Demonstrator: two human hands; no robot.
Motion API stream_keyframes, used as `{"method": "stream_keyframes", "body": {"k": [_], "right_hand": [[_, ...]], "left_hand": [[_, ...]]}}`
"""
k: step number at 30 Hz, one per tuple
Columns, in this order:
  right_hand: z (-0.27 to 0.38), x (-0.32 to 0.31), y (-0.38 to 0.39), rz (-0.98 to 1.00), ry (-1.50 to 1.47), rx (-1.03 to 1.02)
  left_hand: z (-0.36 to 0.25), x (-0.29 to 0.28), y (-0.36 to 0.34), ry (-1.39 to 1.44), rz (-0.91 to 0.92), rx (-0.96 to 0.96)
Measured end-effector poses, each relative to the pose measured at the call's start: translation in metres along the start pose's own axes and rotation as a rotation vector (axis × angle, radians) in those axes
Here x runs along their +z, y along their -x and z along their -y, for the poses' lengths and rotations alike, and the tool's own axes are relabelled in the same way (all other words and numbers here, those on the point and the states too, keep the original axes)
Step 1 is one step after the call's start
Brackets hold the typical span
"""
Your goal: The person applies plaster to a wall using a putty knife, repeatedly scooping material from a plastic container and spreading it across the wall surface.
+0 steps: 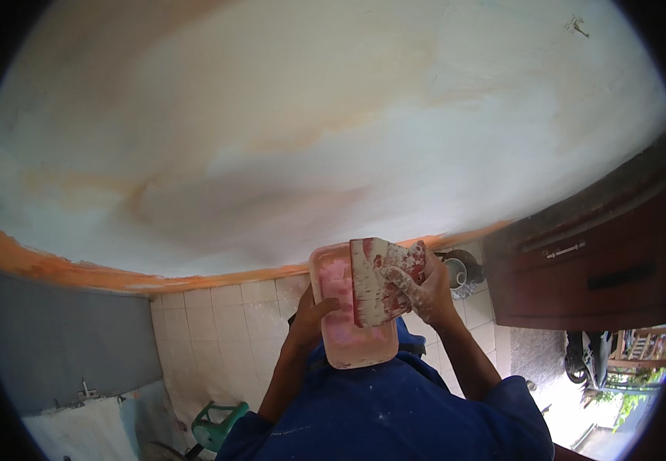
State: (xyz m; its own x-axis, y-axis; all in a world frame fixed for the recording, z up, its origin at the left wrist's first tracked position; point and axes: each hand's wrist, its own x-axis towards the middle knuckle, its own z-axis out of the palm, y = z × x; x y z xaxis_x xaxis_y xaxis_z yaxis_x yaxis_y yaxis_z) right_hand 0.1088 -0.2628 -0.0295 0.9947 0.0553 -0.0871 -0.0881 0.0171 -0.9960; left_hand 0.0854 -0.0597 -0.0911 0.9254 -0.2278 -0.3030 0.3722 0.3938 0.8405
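Below a wall [333, 131] of patchy white and peach paint, my left hand [304, 323] holds a pale pink rectangular tub [356, 349] by its left side, thumb over the rim. Pink residue marks the inside of the tub. My right hand [430, 292], dusted with white, is closed on a wide scraper [371, 288] with a blade smeared in white paste and dark red. The blade lies over the right half of the tub, hiding part of it; whether it rests on the rim I cannot tell.
Orange paint [64, 269] edges the wall above a tiled floor [210, 330]. A green plastic stool [217, 422] is at lower left beside a grey wall [56, 330]. A metal container [462, 270] sits right of my hands, near a dark red door [594, 238]. A parked scooter [586, 357] shows outside at right.
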Motion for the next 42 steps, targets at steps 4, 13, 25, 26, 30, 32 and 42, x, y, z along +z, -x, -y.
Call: {"method": "stream_keyframes", "body": {"k": [4,13,25,26,30,32,42], "right_hand": [[-0.008,0.001,0.002,0.002,0.083,-0.025],[-0.048,-0.02,0.009,0.047,0.596,-0.072],[0.012,-0.038,0.01,-0.261,0.311,-0.317],[0.019,-0.027,0.005,-0.225,0.25,-0.318],[0.035,0.003,-0.019,-0.051,0.186,-0.251],[0.03,0.012,-0.025,-0.002,0.211,-0.284],[-0.044,-0.049,-0.005,0.119,0.792,-0.247]], "left_hand": [[0.007,-0.012,0.0,0.228,-0.052,-0.095],[0.003,-0.029,0.007,0.075,-0.141,-0.139],[-0.04,-0.049,-0.006,0.102,-0.21,-0.024],[-0.044,-0.044,-0.006,0.091,-0.197,-0.031],[-0.046,-0.034,-0.011,0.063,-0.16,-0.064],[-0.038,-0.034,-0.014,0.073,-0.145,-0.067],[-0.01,-0.068,-0.017,0.113,-0.316,0.034]]}}
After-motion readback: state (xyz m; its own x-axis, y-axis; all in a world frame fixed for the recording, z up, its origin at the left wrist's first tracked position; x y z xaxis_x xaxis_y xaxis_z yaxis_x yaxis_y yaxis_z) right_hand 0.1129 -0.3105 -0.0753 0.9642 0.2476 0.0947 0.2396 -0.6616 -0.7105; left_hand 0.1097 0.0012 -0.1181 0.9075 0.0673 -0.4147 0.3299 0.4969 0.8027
